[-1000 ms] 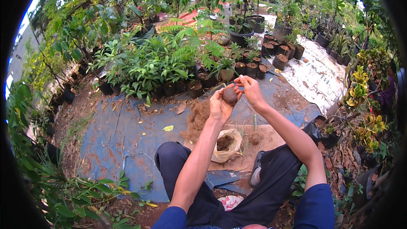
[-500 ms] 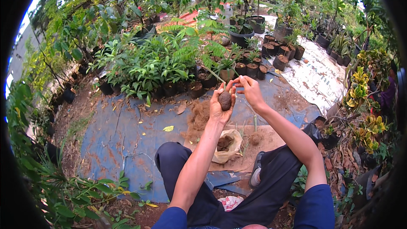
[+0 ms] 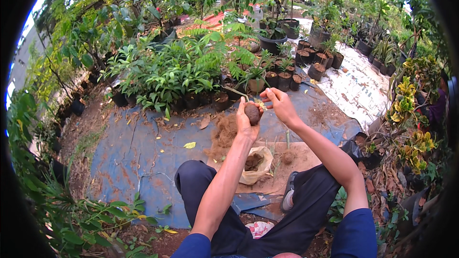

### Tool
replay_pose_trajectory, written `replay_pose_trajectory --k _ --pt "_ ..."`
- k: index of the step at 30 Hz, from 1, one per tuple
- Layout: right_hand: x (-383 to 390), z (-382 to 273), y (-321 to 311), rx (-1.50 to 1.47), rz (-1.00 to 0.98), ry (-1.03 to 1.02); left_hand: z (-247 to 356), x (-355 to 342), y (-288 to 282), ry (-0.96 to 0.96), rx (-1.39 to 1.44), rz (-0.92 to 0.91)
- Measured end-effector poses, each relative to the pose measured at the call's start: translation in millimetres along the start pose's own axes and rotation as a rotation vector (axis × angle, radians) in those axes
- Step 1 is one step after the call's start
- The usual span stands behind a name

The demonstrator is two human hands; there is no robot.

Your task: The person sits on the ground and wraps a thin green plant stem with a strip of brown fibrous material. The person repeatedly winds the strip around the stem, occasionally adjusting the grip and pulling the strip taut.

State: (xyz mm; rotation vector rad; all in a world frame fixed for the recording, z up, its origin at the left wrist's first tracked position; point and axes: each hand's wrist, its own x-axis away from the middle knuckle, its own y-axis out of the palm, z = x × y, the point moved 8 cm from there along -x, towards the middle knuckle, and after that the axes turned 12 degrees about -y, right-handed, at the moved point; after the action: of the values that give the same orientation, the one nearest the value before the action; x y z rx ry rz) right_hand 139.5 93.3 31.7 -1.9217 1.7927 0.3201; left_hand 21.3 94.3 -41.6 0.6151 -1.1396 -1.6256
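Observation:
My left hand [image 3: 244, 125] is wrapped round a rounded brown ball of soil [image 3: 252, 113], held up above the blue sheet. A thin greenish stem [image 3: 233, 90] slants up and left from just above the ball. Close to its right side, my right hand [image 3: 283, 108] has its fingers bent together beside some pale yellowish strands [image 3: 261, 104]; what exactly they pinch is too small to make out. Below the hands stands an open cream bag [image 3: 252, 178] with dark brown soil inside. A loose heap of brown fibre [image 3: 223, 134] lies left of it.
Under the bag is a tan mat [image 3: 279, 181] on a blue tarp [image 3: 129, 157]. Potted leafy plants [image 3: 167, 74] line the far side, with small black pots of soil [image 3: 283, 81] and a white sheet [image 3: 351, 74] farther right. A small fibre clump [image 3: 287, 157] lies on the mat.
The stem above the ball has swung lower and to the left. Pale strands now show between my hands, and my right fingers are more bent. The ball stays in my left hand.

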Motion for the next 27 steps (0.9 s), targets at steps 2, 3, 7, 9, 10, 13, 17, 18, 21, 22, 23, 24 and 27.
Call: replay_pose_trajectory --k 2,3,7,9,10,13,17,18,21,22,23,24,27 --pt "3 -7 7 0.130 -0.088 -0.052 5 -1 -1 0.103 -0.059 0.021" --pt "6 -9 11 0.197 -0.127 -0.070 5 -2 -4 0.108 -0.090 0.052" --pt "12 3 17 0.250 -0.216 0.029 -5 -4 6 0.001 -0.015 -0.170" --pt "12 11 16 0.179 -0.206 0.091 -4 -4 8 -0.048 0.040 -0.248" --pt "11 15 15 0.117 -0.182 0.129 -5 -5 6 -0.079 0.059 -0.225" --pt "12 27 8 -0.176 -0.031 0.298 -2 -4 -15 0.001 -0.204 0.140" --pt "15 33 0 -0.606 0.179 0.433 5 2 -14 0.073 -0.274 0.215" --pt "15 35 -2 -0.680 0.240 0.440 7 3 -12 0.090 -0.295 0.203" --pt "14 35 -10 -0.502 0.296 0.352 12 5 -10 0.129 -0.326 0.214" --pt "14 34 -13 -0.416 0.317 0.328 13 5 -9 0.141 -0.321 0.214" --pt "13 35 -13 -0.412 0.329 0.324 14 6 -10 0.144 -0.315 0.229" --pt "12 34 -14 -0.408 0.341 0.319 15 7 -10 0.153 -0.301 0.229" --pt "10 26 -24 -0.292 0.390 0.272 15 10 -11 0.149 -0.266 0.260"
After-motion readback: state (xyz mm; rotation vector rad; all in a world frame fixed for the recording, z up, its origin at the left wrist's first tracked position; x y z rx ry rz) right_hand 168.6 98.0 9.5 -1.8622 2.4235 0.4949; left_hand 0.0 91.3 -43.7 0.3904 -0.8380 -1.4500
